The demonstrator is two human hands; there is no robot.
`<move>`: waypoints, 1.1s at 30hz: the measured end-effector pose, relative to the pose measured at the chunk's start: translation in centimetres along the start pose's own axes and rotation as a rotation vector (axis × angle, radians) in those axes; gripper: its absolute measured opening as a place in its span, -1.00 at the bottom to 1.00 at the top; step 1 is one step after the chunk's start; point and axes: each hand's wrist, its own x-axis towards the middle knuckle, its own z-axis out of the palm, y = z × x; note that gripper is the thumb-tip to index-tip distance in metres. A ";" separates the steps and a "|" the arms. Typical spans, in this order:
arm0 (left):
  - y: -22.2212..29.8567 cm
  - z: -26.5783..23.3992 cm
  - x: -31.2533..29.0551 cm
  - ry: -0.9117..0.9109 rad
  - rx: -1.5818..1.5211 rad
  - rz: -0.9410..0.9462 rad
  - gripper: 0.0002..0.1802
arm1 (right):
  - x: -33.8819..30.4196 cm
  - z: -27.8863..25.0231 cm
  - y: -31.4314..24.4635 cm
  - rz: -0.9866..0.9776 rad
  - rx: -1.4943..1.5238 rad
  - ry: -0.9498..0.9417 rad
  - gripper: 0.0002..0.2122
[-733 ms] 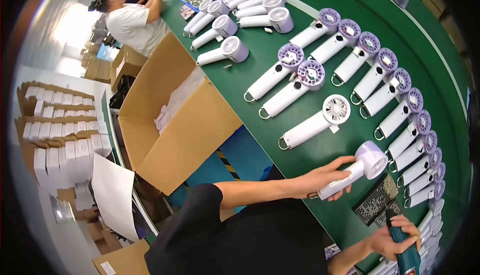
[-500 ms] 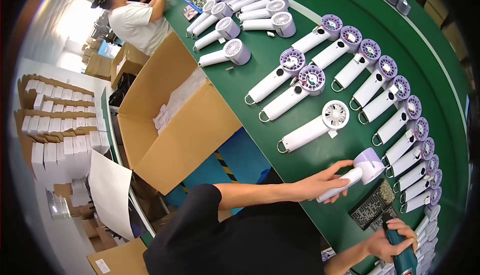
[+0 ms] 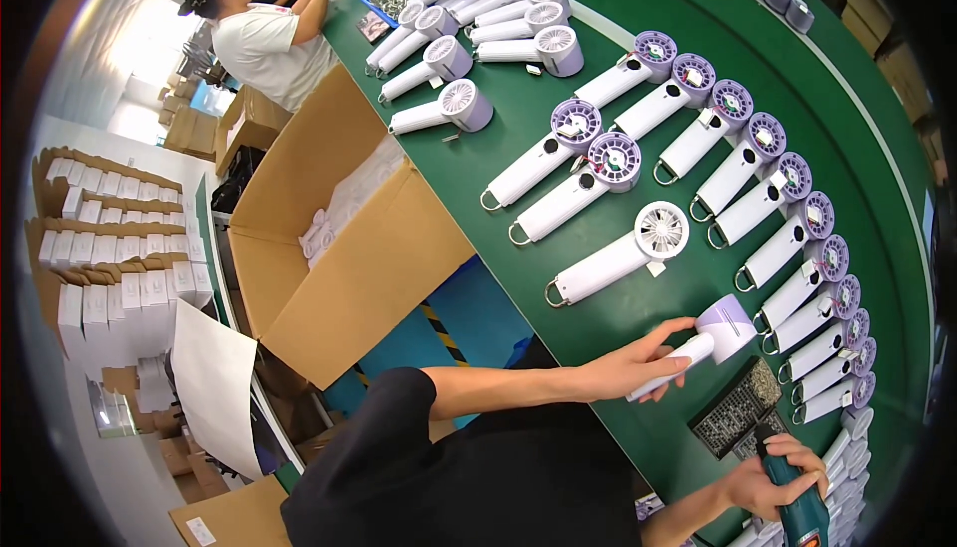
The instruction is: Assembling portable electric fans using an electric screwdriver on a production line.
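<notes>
I'm holding the handheld fan [image 3: 716, 336] above the green desk [image 3: 598, 328], L hand [image 3: 648, 363] fingers wrapping its white handle, prob. so the purple head's staying uncovered. R hand [image 3: 773, 479] fingers are curling snugly round a teal power tool [image 3: 805, 519], its tip pointing at the black tray [image 3: 728, 417]; can't tell if they're touching. Further out, a row of fans [image 3: 774, 256] is lying heads outward, prob. for order & quick reach. Open carton [image 3: 369, 278]'s standing L of desk.

Bright overall | green table [image 3: 598, 323] evenly lit | washed-out glare upper left | fisheye-bent edges, black rim | centre fairly sharp
</notes>
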 end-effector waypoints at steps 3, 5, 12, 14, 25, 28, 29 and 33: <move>-0.3 0.2 -0.3 0.032 0.024 0.026 -0.31 | 0.1 -0.3 0.4 0.009 0.030 -0.024 -0.78; -0.5 0.4 -0.1 0.020 0.035 0.011 -0.30 | 0.2 -1.0 0.6 0.008 0.016 -0.024 -0.78; -0.5 0.0 -0.1 0.175 0.774 0.334 -0.25 | 0.9 -1.5 1.3 0.058 0.029 0.003 -0.81; 1.2 0.3 -0.8 0.217 0.913 0.233 -0.26 | 1.6 -0.2 1.0 0.097 0.093 -0.037 -0.79; -0.2 0.4 -1.0 0.167 1.580 0.491 -0.35 | 1.9 -1.2 1.2 0.146 0.015 -0.071 -0.83; -0.4 0.4 -1.3 0.171 1.561 0.489 -0.39 | 1.8 -1.0 1.9 0.166 -0.005 -0.043 -0.81; -0.5 0.3 -1.3 0.169 1.555 0.488 -0.39 | 1.8 -1.1 2.0 0.150 -0.025 -0.053 -0.81; -1.0 -0.4 -1.2 0.190 1.417 0.538 -0.24 | 1.9 -1.4 2.3 0.151 -0.011 -0.054 -0.81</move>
